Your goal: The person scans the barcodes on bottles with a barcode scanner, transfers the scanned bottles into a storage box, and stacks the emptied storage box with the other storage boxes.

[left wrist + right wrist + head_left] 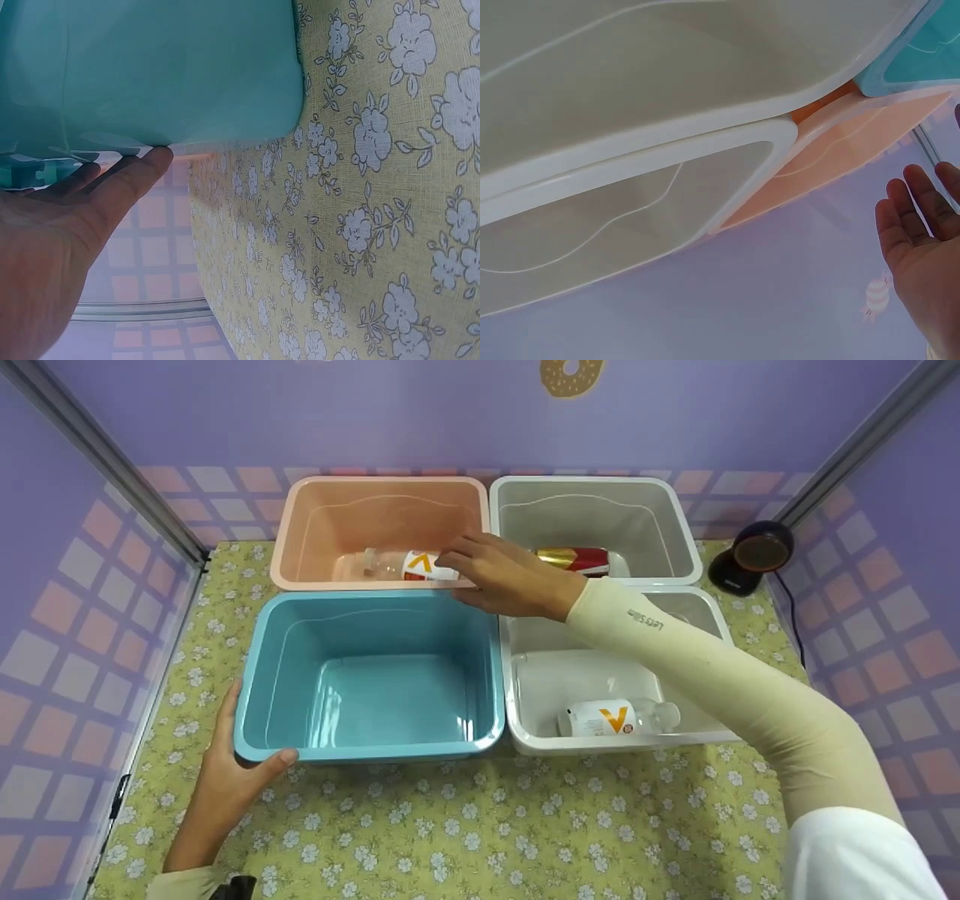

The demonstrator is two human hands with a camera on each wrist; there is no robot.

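My left hand (232,772) rests on the near left corner of the blue bin (371,751). Its thumb lies at the front rim, and in the left wrist view its straight fingers (135,176) touch the bin's outer wall. Above the place where the bins meet, my right hand (506,574) reaches over the pink bin's (379,484) right corner, loosely bent and holding nothing. It partly covers a clear plastic bottle (420,565) with a white label, lying in the pink bin. The right wrist view shows this hand's fingers (930,202) spread, with nothing in them.
A similar bottle (615,718) lies in the front white bin (637,740). In the rear white bin (585,480) lies a red-and-gold thing (577,560), partly hidden by the right arm. A small black device (750,559) stands at right on the flowered tablecloth (420,825).
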